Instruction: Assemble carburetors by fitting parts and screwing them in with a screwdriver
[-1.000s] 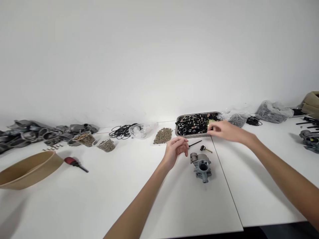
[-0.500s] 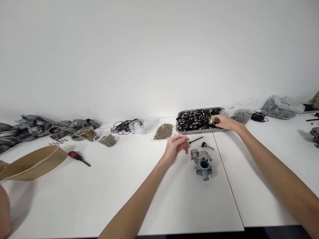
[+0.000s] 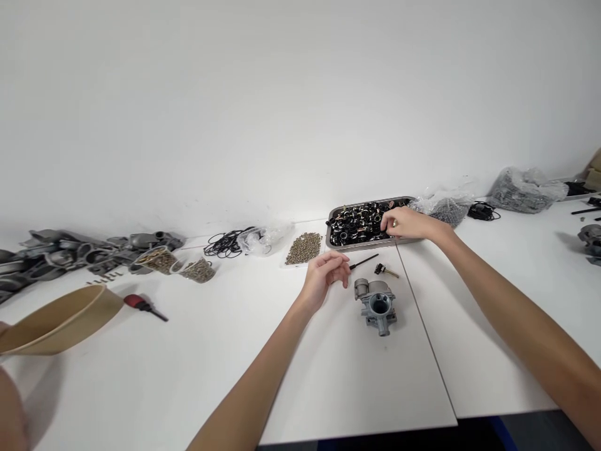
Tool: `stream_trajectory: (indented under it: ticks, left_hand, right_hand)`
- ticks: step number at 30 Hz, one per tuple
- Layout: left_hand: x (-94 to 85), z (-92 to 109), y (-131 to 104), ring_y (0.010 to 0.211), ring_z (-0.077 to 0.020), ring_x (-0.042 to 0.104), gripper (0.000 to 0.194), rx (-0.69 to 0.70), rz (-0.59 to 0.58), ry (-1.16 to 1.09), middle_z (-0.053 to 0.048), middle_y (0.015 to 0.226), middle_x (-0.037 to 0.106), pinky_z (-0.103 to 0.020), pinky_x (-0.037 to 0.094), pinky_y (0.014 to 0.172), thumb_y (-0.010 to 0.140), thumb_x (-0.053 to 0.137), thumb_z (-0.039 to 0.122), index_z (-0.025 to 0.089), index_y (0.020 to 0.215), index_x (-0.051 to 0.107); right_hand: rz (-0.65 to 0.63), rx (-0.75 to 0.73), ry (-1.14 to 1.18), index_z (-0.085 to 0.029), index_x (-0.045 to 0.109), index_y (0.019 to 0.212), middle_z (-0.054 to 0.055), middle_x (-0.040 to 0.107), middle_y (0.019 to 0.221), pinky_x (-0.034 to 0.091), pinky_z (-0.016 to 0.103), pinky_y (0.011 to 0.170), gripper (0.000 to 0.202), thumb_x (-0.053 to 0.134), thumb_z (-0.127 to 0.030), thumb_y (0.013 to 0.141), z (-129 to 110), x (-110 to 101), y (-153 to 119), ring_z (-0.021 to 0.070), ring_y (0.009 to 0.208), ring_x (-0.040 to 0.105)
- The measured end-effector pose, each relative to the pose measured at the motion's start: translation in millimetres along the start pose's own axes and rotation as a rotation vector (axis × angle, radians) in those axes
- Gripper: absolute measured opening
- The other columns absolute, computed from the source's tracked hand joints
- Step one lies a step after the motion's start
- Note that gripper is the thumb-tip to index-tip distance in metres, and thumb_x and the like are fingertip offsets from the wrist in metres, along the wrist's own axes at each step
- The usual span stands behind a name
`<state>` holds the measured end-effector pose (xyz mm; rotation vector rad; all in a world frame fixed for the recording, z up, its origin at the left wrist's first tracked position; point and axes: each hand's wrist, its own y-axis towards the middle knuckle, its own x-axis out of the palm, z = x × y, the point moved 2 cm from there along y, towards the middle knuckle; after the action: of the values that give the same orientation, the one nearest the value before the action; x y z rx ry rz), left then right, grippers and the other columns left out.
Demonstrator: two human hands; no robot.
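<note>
My right hand [image 3: 407, 223] reaches into the metal tray [image 3: 361, 245] of small black-and-brass parts [image 3: 359, 222]. Its fingers are pinched together at the right part of the pile; a bit of yellowish colour shows by them, but what they hold is hidden. Half-curled and with gaps between the fingers, my left hand [image 3: 325, 277] hovers over the table beside a thin black rod [image 3: 365, 261], whose near end is close to the fingertips. A grey metal carburetor [image 3: 378, 305] stands in front of me. Just behind it lies a small black part with a brass stem [image 3: 386, 270].
Brass pieces [image 3: 303, 248] fill a flat tray to the left, near black rings [image 3: 228, 243] and two plastic cups [image 3: 195, 269]. Grey castings [image 3: 94, 254], a red-handled screwdriver [image 3: 145, 307] and a tan bowl [image 3: 61, 319] by another person's hand lie farther left. Plastic bags [image 3: 528, 190] sit right.
My right hand has moved left over the parts tray, its fingers now turned down into the pile. My left hand stays nearly in place. The whole view has shifted slightly.
</note>
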<state>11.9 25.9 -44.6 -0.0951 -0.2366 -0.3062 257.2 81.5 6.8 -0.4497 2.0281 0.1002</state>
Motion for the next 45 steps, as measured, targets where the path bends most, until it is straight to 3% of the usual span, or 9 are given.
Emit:
stream_trajectory:
  ticks: [3,7,11,19,25,29,32,38,45]
  left_hand:
    - [0.0,-0.2,0.2,0.044,-0.0161,0.058,0.023,-0.006,-0.007,0.009,-0.006,0.06,0.065,-0.028,0.047,0.045,0.067,0.072,0.03,0.01,0.074,0.064]
    - [-0.2,0.0,0.3,0.044,-0.0155,0.057,0.024,-0.002,-0.008,0.018,-0.006,0.061,0.065,-0.028,0.047,0.045,0.067,0.072,0.031,0.01,0.074,0.063]
    - [-0.5,1.7,-0.3,0.044,-0.0144,0.057,0.026,0.009,0.008,0.024,-0.005,0.062,0.064,-0.028,0.047,0.045,0.067,0.072,0.033,0.01,0.076,0.063]
    - [0.6,0.7,0.6,0.062,-0.0152,0.066,0.046,0.089,0.057,0.048,-0.002,0.088,0.067,-0.027,0.054,0.054,0.061,0.085,0.035,0.016,0.097,0.065]
    - [-2.9,0.8,-0.2,0.058,-0.014,0.066,0.05,0.115,0.082,0.042,-0.003,0.071,0.071,-0.03,0.056,0.067,0.057,0.088,0.038,0.014,0.095,0.067]
    - [-4.6,5.6,0.6,0.058,-0.0162,0.066,0.049,0.075,0.085,0.067,-0.005,0.065,0.07,-0.032,0.056,0.068,0.053,0.089,0.041,0.013,0.087,0.069]
    - [-4.0,14.3,-1.2,0.055,-0.0162,0.064,0.046,0.075,0.131,0.115,-0.005,0.06,0.069,-0.031,0.055,0.064,0.051,0.089,0.044,0.013,0.078,0.068]
    - [-6.0,23.9,-41.8,0.046,-0.0117,0.054,0.033,0.056,0.308,0.303,-0.005,0.05,0.064,-0.024,0.043,0.052,0.055,0.087,0.038,0.013,0.063,0.067]
    - [-5.2,-5.8,-89.6,0.046,-0.0116,0.054,0.034,-0.065,0.407,0.369,-0.005,0.049,0.063,-0.024,0.043,0.055,0.059,0.083,0.041,0.013,0.064,0.066]
  right_hand:
    - [-0.227,-0.056,0.007,-0.022,0.071,0.101,0.003,0.068,0.09,0.042,0.025,0.06,0.034,0.07,-0.015,0.068,-25.9,19.7,-3.3,0.0129,0.064,0.058]
    - [-0.25,-0.084,-0.034,-0.017,0.071,0.077,0.005,0.065,0.087,0.034,0.025,0.054,0.03,0.07,-0.002,0.052,-40.8,50.5,-2.1,0.0128,0.063,0.052]
    - [-0.191,-0.155,0.031,-0.016,0.066,0.068,0.005,0.062,0.079,0.034,0.025,0.056,0.018,0.064,-0.002,0.057,-46.6,54.4,0.7,0.0127,0.064,0.051]
    - [0.035,-0.304,0.408,-0.015,0.066,0.096,0.003,0.066,0.08,0.046,0.023,0.066,0.02,0.067,-0.024,0.078,-69.6,35.3,-2.5,0.0112,0.073,0.059]
    - [0.074,-0.287,0.607,-0.013,0.066,0.09,0.003,0.067,0.08,0.053,0.024,0.067,0.019,0.071,-0.022,0.074,-73.8,45.1,0.7,0.0127,0.072,0.066]
    - [0.058,-0.259,0.729,-0.015,0.064,0.097,0.006,0.067,0.095,0.058,0.028,0.071,0.026,0.07,-0.033,0.08,-75.2,46.1,-5.8,0.0136,0.075,0.068]
    - [0.142,-0.196,0.797,-0.017,0.06,0.105,0.007,0.064,0.108,0.056,0.028,0.072,0.031,0.066,-0.041,0.085,-69.6,53.5,-20.2,0.0125,0.079,0.066]
    - [-0.054,-0.204,0.859,-0.015,0.067,0.102,0.008,0.067,0.102,0.049,0.026,0.077,0.04,0.057,-0.052,0.091,-53.1,95.8,-51.6,0.0146,0.088,0.063]
    - [-0.027,-0.225,0.957,-0.013,0.065,0.099,0.008,0.065,0.098,0.047,0.026,0.08,0.046,0.05,-0.056,0.093,-50.3,112.6,-55.6,0.0142,0.088,0.06]
